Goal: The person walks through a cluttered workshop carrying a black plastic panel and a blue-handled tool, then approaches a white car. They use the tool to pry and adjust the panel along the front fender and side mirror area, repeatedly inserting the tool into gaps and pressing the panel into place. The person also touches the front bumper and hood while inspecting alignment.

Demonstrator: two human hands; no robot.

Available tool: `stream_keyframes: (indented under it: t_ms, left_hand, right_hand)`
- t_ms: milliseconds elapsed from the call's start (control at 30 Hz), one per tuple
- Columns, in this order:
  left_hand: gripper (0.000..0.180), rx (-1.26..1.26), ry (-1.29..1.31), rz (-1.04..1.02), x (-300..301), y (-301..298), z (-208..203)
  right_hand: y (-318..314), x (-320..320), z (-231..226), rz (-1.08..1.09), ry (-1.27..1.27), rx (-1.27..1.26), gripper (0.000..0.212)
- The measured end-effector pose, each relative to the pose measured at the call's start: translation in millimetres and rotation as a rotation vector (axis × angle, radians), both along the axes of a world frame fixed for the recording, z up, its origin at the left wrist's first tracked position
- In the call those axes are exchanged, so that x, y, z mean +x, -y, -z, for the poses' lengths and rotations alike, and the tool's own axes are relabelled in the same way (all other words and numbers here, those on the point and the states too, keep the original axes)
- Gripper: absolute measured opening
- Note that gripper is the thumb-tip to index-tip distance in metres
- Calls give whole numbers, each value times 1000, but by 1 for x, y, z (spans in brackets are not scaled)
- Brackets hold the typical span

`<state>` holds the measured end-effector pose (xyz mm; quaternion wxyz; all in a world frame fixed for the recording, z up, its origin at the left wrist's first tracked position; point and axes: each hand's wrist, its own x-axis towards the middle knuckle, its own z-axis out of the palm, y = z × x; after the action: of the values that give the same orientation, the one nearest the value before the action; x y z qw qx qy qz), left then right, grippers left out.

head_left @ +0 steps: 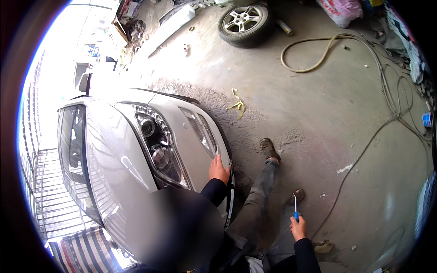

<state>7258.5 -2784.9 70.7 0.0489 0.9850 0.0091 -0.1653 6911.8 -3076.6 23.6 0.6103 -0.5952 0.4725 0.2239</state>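
Observation:
My left hand (219, 170) lies at the front bumper (193, 150) of a white car, beside the lower lamp slot (202, 129). Its fingers are stretched out and hold nothing; firm contact is hard to make out. In my right hand (298, 228), lower right, is a blue-handled tool (296, 214) with a thin metal shaft bent at the tip. The fingers wrap round its handle, and the shaft points up, away from me. The car's clear headlight (157, 141) is left of my left hand. A blurred round patch hides part of the car and my left arm.
My shoes (269, 149) stand on the dusty floor beside the bumper. A wheel with a tyre (243, 22) lies farther off. A hose (318, 40) and a dark cable (350, 170) run across the right side. Yellow peel-like scraps (237, 104) lie ahead.

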Motion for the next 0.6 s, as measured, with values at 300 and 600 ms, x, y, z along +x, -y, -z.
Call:
stream_keyframes:
  t_ms: [300,600]
  left_hand:
    - [84,252,-112,208,166,-20,64]
    - [85,280,-177,102,227,-61,84]
  right_hand:
    - [-8,184,-1,25,-178,96,22]
    - [-35,293,-26,-203,-247,113,21]
